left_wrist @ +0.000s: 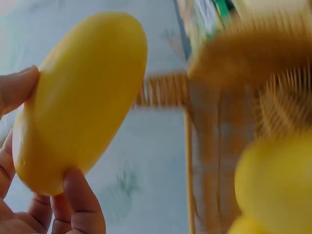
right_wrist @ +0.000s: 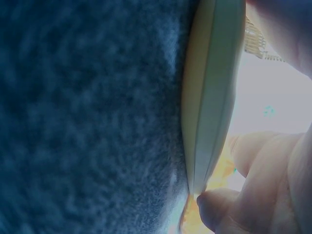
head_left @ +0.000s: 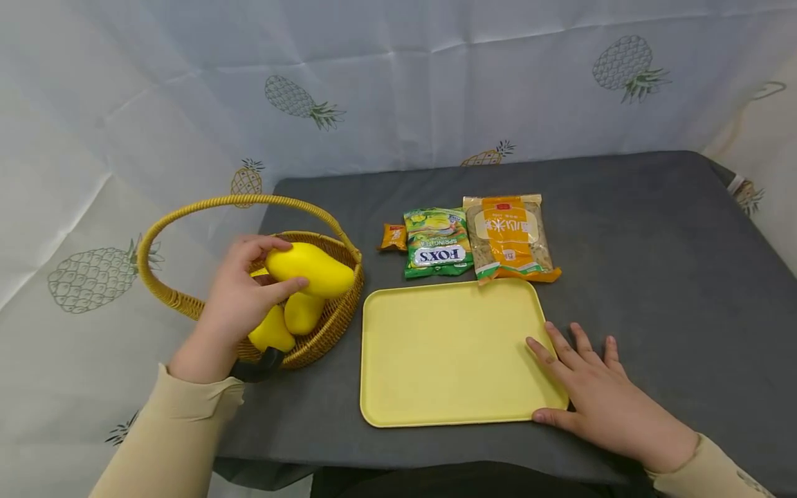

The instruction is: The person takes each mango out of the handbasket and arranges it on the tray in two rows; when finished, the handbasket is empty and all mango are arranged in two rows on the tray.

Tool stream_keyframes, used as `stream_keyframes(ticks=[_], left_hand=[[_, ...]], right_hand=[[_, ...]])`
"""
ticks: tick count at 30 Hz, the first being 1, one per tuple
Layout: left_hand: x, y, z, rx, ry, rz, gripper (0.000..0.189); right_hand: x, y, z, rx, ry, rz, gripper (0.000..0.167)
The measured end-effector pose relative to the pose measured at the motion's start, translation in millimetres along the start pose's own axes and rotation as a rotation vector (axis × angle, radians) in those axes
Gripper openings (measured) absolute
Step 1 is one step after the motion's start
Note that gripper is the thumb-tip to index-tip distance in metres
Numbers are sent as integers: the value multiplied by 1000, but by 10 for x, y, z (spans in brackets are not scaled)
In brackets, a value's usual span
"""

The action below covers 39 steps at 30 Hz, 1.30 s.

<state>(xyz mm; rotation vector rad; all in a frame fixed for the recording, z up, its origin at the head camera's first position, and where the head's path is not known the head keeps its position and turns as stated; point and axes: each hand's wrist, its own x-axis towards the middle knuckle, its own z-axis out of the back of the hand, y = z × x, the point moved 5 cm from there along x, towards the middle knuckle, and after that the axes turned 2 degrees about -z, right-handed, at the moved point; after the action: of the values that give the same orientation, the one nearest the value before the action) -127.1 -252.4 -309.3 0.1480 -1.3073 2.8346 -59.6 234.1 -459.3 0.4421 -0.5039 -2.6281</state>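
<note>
Holding a yellow mango [head_left: 311, 271], the left hand [head_left: 243, 287] is over the basket [head_left: 339, 321] in the head view. The basket is left of the tray [head_left: 454, 353], just beside it, and has more mangoes [head_left: 272, 332] inside. The right hand [head_left: 598, 391] is wide, with its fingers spread out. It touches the right side of the tray and holds nothing in its fingers. Behind the tray, in a row on the dark bench [head_left: 654, 242], are a small orange packet [head_left: 394, 237], a green bag [head_left: 437, 238] and a big bag [head_left: 507, 235]. The big bag comes right up to the tray's back edge.

In the left wrist view, the fingers pinch the held mango from both sides. The basket looks blurry, and the yellow mangoes in it show at the corner.

In the right wrist view, the tray is seen edge-on. Right hand fingers are beside its rim, and the dark bench cloth [right_wrist: 87, 117] is on its other side.
</note>
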Motion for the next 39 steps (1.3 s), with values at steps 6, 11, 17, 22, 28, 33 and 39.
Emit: stream_keyframes(ticks=[6,11,17,22,28,33,39], left_hand=[[-95,-294,-425,-33,162,-93,47],[-92,-345,-846,-19,290,-154,47],[-19,-357,-1202,8,379,-167,48],[97,-417,-1497,-50,457,-136,47],[195,-539,-1899,-47,550,-143,48],[269,-583,-2192,-33,588,-162,46],[358,-653,-2446,-56,623,-167,46]], right_hand=[[-13,1,11,12,8,-4,109],[-9,12,17,10,15,-2,109],[-10,23,29,7,6,7,107],[-15,29,49,-3,-12,5,105],[-14,58,74,5,-13,10,104],[-12,67,82,16,-3,-1,104],[-29,48,84,27,2,-11,104]])
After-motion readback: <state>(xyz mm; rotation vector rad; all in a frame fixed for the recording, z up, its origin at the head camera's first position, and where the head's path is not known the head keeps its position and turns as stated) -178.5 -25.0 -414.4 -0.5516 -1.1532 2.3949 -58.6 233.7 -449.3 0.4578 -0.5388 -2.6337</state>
